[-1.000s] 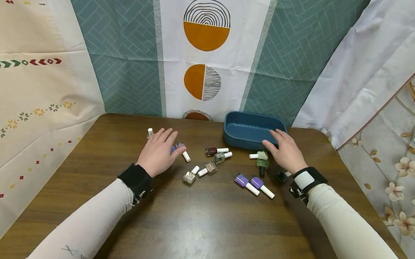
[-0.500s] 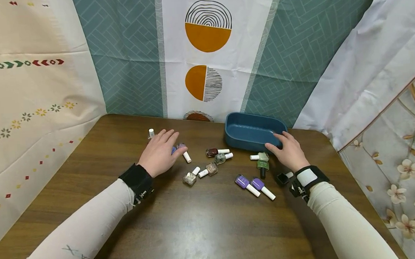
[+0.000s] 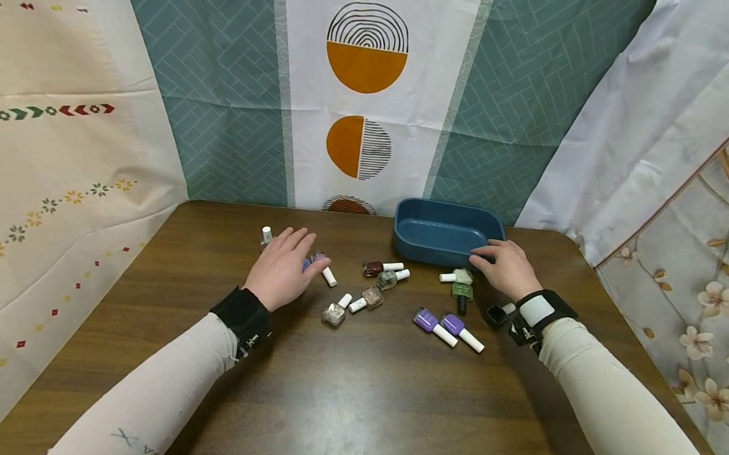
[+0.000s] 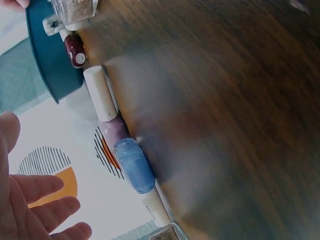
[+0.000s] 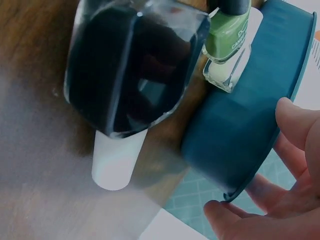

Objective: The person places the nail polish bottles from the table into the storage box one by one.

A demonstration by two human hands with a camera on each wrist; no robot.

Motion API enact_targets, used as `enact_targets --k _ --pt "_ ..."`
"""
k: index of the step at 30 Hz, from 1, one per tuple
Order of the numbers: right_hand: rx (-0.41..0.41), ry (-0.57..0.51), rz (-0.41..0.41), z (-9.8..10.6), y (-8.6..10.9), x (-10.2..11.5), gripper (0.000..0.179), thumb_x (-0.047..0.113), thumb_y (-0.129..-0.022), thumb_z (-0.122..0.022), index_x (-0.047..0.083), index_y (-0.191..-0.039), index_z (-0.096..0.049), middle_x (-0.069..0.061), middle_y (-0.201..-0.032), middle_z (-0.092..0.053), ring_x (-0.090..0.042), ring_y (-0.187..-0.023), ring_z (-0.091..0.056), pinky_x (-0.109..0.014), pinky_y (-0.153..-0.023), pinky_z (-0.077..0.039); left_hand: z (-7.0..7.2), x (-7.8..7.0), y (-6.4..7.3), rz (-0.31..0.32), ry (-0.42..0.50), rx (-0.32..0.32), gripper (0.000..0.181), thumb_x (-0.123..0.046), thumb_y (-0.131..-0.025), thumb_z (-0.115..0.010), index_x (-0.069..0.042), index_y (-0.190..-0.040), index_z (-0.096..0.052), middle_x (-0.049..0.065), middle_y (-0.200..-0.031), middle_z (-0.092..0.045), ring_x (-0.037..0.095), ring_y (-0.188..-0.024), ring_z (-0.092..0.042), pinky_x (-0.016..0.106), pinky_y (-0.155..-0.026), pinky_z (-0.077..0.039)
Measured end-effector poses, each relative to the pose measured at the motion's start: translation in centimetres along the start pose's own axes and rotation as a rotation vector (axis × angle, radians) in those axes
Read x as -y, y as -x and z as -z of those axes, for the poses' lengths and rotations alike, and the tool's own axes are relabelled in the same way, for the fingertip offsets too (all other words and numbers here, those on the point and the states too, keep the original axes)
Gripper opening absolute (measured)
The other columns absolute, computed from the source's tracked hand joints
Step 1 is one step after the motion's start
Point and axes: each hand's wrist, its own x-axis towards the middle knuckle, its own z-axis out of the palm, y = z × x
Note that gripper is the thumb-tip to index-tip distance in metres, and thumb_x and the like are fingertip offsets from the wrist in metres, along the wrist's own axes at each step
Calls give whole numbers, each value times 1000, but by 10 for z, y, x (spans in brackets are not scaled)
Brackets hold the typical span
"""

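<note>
At the back right of the bench [image 3: 350,395], the right hand [image 3: 508,271] pinches the blue tray [image 3: 425,250] by its rim. Holding nothing, the left hand [image 3: 281,271], fingers extended, hangs near the blue bottle [image 4: 135,167]. Gripping the tray seems the step; moving it likely calls for avoiding the pale green bottle [image 3: 463,276] just beside it.

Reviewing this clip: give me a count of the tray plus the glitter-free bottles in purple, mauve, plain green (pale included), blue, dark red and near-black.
Tray: 1
Purple bottles: 2
Mauve bottle: 1
Green bottles: 2
Blue bottle: 1
Dark red bottle: 1
Near-black bottle: 1
Total: 9
</note>
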Motion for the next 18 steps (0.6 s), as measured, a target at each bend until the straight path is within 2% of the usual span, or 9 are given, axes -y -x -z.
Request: enact_targets --k 5,18 --pt "12 0 34 -1 -3 3 34 23 -105 -64 -1 -127 -72 -28 -131 -66 -48 -142 -43 -61 -124 -16 0 -1 -1 10 2 11 70 -53 -106 -53 -1 -154 -47 22 -161 -41 44 -152 -29 59 -123 -24" --pt "24 -2 42 -8 -10 12 33 24 -105 -64 3 -128 -73 -24 -129 -69 -44 -139 -48 -55 -126 -15 0 -8 -2 14 6 23 71 -52 -106 -53 -1 -155 -46 23 -161 -40 44 -152 -29 59 -123 -23"
